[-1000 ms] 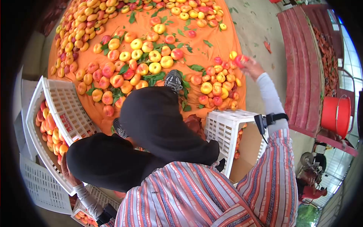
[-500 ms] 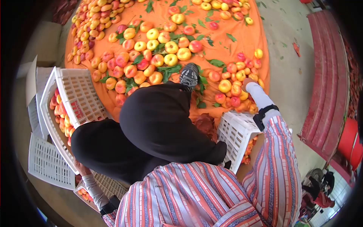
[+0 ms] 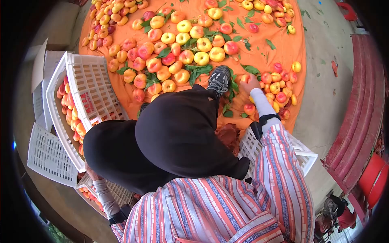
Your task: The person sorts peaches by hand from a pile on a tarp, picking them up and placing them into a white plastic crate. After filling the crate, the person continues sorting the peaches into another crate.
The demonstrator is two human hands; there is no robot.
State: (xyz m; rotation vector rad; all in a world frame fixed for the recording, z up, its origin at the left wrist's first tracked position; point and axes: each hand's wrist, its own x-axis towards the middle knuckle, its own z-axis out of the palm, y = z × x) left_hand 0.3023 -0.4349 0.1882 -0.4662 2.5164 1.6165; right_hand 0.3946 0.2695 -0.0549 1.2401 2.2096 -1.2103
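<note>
At eight o'clock, the left hand [image 3: 93,174] is beside the white crate [image 3: 77,91]; I cannot tell its fingers' state. At two o'clock, the right hand [image 3: 252,84] has fingers clamped on a peach [image 3: 244,78]: light, even pressure should spare its skin.

- Your left hand [image 3: 93,173] is largely hidden behind your black-clothed knee [image 3: 109,150] and the tall crate [image 3: 73,75], so what it touches you cannot tell.
- In your right hand [image 3: 251,84], the fruit [image 3: 244,78] is partly covered by your fingers.
- Your left shoe [image 3: 144,107] is almost wholly hidden by your other knee [image 3: 174,125].
- Your right sleeve [image 3: 279,162] covers the middle of the second crate [image 3: 310,157]; its contents are not visible to you.
- The red lettering [image 3: 87,103] is too small for reading.
- The upper fruit heap [image 3: 115,9] is cut by the top edge.
- The red bucket [image 3: 373,178] is cut by the dark border.
</note>
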